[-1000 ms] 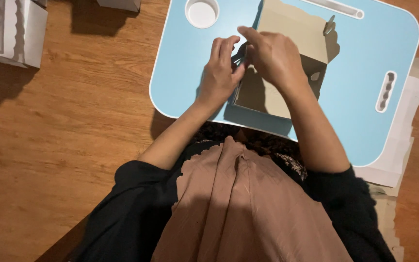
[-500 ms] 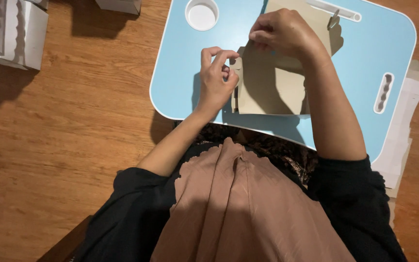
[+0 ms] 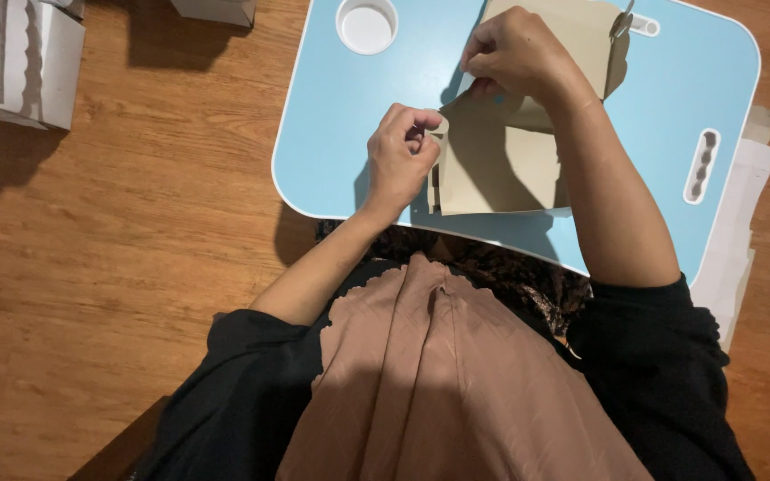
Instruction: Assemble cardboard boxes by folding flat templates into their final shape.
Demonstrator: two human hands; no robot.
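Both hands pinch a creased, matte brown cardboard sheet (image 3: 501, 160) atop the smooth, rounded light-blue lap tray (image 3: 331, 151): left hand (image 3: 400, 160) gripping its near-left edge, right hand (image 3: 514, 53) its far flap.

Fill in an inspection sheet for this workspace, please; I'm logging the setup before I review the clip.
Surface: light blue lap tray with rounded corners, resting on a wooden floor.
Job's things: a tan cardboard piece, partly folded, lying on the tray.
Clutter: white round cup recess and a slotted handle cutout in the tray; white scalloped boxes at the far left; pale sheets under the tray's right edge.
Hands: left hand pinches the cardboard's left edge; right hand grips its upper part.
Cables: nothing seen.
Surroundings: the person's black sleeves and brown cloth at the bottom of the view.
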